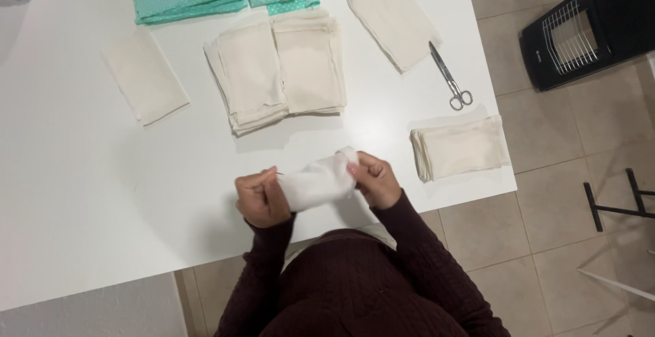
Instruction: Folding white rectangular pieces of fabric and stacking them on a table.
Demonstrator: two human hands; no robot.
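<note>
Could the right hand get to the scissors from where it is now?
Probably yes. The scissors lie in the open on the white table, up and to the right of the right hand, with only bare tabletop between. But that hand, with the left hand, grips a cream cloth piece.

Bare table (82, 194) is lying open to the left of the hands. Ahead, cream stacks (280, 71) are blocking the middle, with scissors (450, 78) lying right of them. A folded pile (460, 147) is sitting near the right hand (375, 180), narrowing that side.
</note>
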